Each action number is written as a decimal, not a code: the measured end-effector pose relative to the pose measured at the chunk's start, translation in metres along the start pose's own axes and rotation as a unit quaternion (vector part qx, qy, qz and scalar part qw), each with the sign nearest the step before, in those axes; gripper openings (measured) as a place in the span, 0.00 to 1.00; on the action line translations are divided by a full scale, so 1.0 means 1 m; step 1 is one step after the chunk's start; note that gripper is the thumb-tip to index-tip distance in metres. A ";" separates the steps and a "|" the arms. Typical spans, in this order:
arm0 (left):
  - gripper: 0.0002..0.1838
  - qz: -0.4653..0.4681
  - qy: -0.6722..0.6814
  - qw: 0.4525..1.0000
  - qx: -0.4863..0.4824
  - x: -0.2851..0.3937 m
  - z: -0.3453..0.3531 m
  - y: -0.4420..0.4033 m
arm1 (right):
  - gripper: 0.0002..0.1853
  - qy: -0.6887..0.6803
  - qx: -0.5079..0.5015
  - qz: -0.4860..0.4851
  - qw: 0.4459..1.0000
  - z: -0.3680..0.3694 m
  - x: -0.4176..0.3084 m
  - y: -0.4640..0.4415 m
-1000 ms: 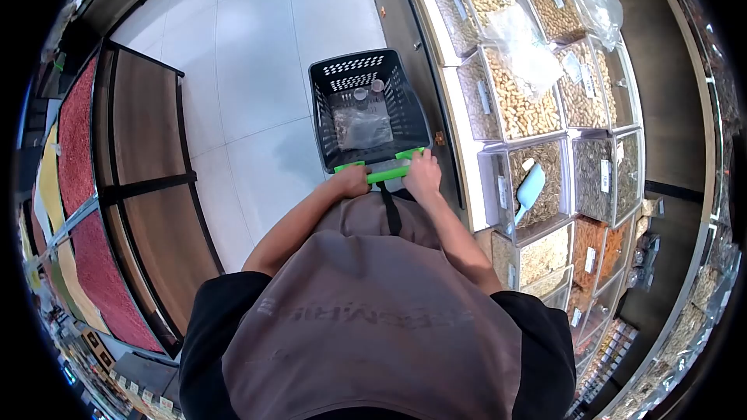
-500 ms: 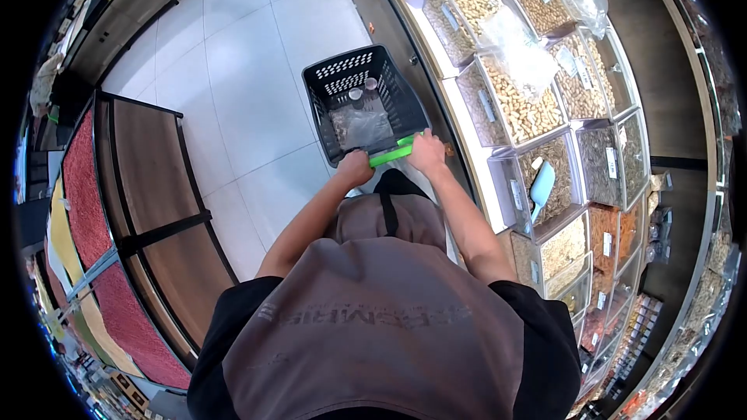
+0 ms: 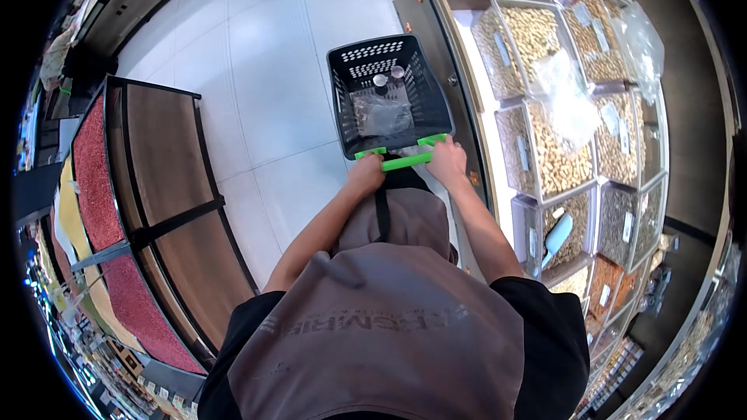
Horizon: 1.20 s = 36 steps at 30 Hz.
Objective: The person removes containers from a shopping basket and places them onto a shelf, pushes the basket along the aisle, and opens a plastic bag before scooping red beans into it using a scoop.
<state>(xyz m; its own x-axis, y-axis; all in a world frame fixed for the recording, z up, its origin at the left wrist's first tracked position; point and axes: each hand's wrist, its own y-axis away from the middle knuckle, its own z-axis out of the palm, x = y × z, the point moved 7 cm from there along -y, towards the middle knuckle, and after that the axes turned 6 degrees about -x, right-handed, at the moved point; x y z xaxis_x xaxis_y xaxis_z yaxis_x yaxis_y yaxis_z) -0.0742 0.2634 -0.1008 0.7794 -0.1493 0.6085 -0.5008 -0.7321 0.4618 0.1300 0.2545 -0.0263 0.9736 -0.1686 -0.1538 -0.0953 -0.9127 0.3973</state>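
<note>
Both hands closed around green handle of black basket; clear bag inside basket.

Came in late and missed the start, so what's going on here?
A person is holding a black basket in front of them by its green handle, with the left hand and right hand both on it. Inside lie a clear plastic bag and a couple of small round items. Clear bins of peanuts and other dry goods line the right side, a light blue scoop in one.
</note>
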 end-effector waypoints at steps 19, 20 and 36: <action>0.10 -0.051 0.064 0.992 0.092 -0.040 -0.127 -0.136 | 0.17 0.023 -0.053 -0.031 0.998 -0.060 -0.036 -0.191; 0.10 -0.053 0.058 0.995 0.064 -0.041 -0.128 -0.145 | 0.17 0.023 -0.066 -0.023 0.997 -0.063 -0.034 -0.197; 0.15 0.011 0.017 0.996 -0.089 -0.061 -0.236 -0.280 | 0.16 0.000 -0.082 0.062 0.995 -0.116 -0.054 -0.342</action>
<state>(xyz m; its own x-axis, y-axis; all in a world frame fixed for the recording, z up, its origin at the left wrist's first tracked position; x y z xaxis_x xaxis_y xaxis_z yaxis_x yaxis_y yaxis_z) -0.0702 0.6347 -0.1148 0.7561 -0.1394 0.6395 -0.5789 -0.5983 0.5540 0.1341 0.6192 -0.0490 0.9564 -0.2760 -0.0954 -0.1788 -0.8119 0.5557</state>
